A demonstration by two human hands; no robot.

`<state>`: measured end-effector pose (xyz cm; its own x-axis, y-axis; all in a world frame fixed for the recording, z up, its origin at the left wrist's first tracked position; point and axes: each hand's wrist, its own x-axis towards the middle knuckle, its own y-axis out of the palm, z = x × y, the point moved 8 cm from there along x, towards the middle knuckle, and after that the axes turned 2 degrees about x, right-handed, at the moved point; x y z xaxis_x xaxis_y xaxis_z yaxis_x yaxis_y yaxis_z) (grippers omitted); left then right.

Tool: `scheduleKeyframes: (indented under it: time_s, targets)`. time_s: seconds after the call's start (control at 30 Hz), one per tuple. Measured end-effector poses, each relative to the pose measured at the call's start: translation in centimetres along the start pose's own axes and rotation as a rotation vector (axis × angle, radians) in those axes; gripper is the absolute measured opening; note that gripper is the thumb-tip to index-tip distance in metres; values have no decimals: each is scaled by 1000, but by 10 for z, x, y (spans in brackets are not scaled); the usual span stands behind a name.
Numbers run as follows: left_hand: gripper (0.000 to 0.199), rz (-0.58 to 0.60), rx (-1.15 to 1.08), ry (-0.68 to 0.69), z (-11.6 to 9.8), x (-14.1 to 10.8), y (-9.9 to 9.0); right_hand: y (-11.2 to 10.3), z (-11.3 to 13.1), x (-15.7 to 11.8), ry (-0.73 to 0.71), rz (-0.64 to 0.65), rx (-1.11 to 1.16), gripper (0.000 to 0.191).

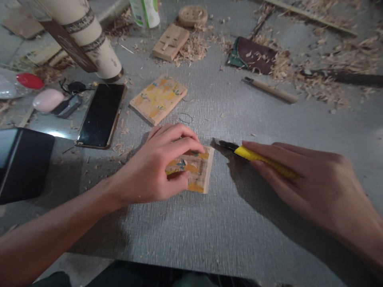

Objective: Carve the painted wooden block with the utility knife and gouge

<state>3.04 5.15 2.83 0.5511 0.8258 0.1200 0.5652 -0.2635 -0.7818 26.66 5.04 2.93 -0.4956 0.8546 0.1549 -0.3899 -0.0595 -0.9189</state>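
The left hand (160,161), half-curled, holds the painted block (194,170) on the table (179,235), the block's right end jutting out. Rightward, the right hand (314,179) is wrapped round a yellow knife (247,154), blade just beside the block's far corner.

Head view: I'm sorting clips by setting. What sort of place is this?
Probably a woodcraft or carving workspace: wood shavings lie scattered about, a wooden block sits among them, and the right hand holds a yellow utility knife.
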Motion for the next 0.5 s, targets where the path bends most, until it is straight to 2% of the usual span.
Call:
scheduleKeyframes:
  time_s: [0.27, 0.5]
  targets:
    - [38, -13, 32, 13, -2, 0, 0, 0, 0, 0, -5, 3, 11, 38]
    - [19, -40, 61, -1, -3, 0, -2, 0, 0, 1, -25, -13, 4, 37]
